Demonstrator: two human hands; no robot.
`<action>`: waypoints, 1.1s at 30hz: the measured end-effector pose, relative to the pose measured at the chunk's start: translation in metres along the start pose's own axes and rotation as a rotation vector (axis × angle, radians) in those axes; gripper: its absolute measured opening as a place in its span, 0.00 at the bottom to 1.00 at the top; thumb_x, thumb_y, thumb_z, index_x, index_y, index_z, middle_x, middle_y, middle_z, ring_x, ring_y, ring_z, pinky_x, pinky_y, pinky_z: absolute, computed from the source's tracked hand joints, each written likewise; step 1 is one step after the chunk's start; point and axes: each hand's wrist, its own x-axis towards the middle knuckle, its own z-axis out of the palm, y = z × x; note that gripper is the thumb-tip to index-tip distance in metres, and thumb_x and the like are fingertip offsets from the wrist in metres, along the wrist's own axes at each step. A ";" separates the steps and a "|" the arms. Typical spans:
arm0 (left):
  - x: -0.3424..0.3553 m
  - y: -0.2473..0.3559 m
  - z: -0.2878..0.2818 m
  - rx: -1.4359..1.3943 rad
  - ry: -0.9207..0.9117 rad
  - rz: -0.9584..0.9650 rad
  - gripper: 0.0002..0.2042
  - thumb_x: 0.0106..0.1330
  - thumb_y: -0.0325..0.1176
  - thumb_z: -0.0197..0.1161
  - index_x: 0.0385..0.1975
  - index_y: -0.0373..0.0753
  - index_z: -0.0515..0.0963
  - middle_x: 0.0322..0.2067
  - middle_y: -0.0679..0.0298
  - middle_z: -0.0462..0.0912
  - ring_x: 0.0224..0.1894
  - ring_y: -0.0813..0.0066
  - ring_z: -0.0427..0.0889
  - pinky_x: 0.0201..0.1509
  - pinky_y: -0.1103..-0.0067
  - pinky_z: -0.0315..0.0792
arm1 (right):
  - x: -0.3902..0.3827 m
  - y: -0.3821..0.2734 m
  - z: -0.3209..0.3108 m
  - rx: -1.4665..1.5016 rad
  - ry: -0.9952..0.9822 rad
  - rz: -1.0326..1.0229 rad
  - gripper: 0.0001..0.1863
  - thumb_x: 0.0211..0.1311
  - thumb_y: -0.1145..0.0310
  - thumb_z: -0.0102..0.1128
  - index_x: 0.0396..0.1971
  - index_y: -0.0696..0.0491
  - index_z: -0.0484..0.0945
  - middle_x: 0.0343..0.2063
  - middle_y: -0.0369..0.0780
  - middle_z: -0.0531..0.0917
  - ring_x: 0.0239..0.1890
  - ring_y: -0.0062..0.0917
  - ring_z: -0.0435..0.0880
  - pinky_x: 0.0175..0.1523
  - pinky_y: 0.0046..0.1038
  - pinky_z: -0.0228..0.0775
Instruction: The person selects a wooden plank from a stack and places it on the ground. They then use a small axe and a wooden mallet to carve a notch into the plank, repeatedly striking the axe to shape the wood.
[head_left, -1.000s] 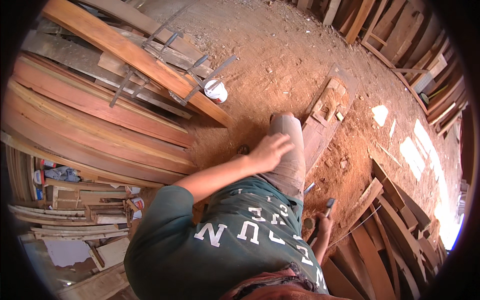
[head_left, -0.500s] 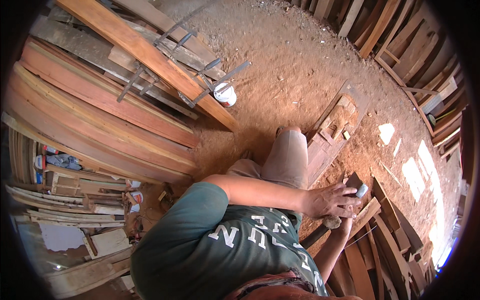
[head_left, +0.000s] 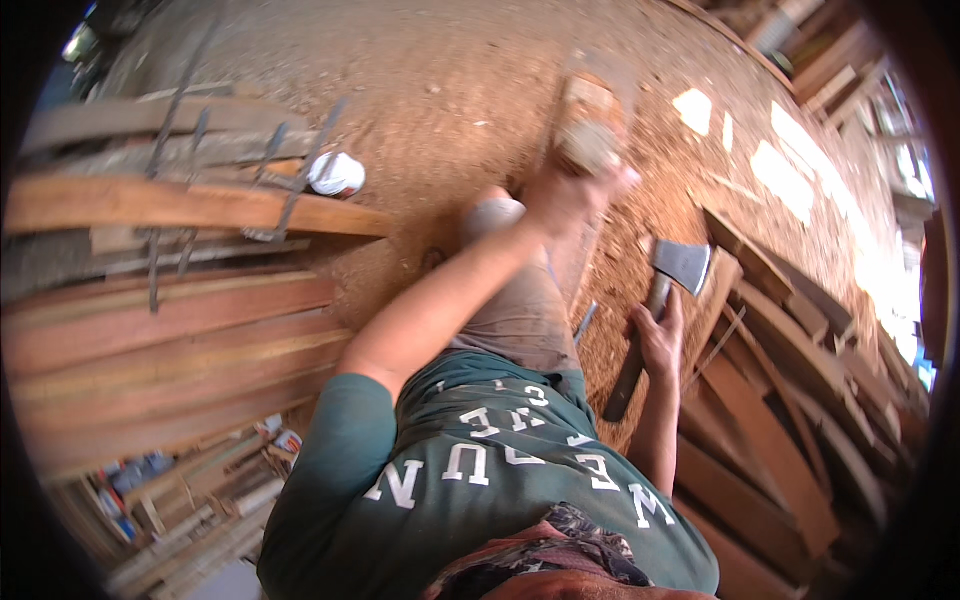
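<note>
My left arm stretches forward across my thigh. My left hand (head_left: 572, 198), smeared by motion, is closed around a blunt, rounded tan-grey piece (head_left: 588, 148) whose kind I cannot make out. This is over a long plank (head_left: 572, 268) lying on the ground beside my leg, with a lighter block of wood (head_left: 592, 95) at its far end. My right hand (head_left: 657, 335) grips an axe (head_left: 682, 265) by its dark handle just below the head. The blade points away and to the right, and the handle slants back toward me.
A slim grey-blue tool (head_left: 585, 322) lies by my thigh among wood chips. Offcuts (head_left: 765, 440) are heaped on the right. At left are stacked planks (head_left: 170, 335), a clamped beam (head_left: 190, 208) with metal clamps, and a white bucket (head_left: 337, 175).
My hands were together at the axe head; now they are apart. The left hand has moved forward with the rounded piece, while the right keeps the axe. The view has turned.
</note>
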 end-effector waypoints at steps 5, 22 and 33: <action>0.042 0.017 -0.025 0.050 0.106 -0.071 0.11 0.59 0.38 0.79 0.36 0.43 0.86 0.33 0.70 0.86 0.40 0.80 0.83 0.48 0.79 0.78 | 0.003 0.025 0.004 0.255 -0.095 0.249 0.12 0.62 0.72 0.65 0.41 0.55 0.72 0.24 0.35 0.77 0.18 0.21 0.77 0.24 0.26 0.72; 0.029 -0.062 -0.013 0.304 -0.088 -0.109 0.08 0.67 0.29 0.72 0.30 0.39 0.77 0.27 0.74 0.78 0.31 0.83 0.77 0.38 0.74 0.82 | 0.002 0.046 -0.001 0.079 -0.115 0.315 0.16 0.62 0.69 0.65 0.48 0.57 0.75 0.24 0.35 0.78 0.21 0.19 0.78 0.25 0.28 0.73; 0.021 -0.048 -0.013 0.326 -0.130 -0.084 0.09 0.65 0.23 0.71 0.30 0.40 0.75 0.30 0.71 0.77 0.34 0.83 0.75 0.41 0.81 0.72 | -0.010 0.055 0.007 0.097 -0.177 0.292 0.20 0.61 0.66 0.65 0.50 0.59 0.75 0.23 0.37 0.80 0.21 0.21 0.80 0.26 0.28 0.73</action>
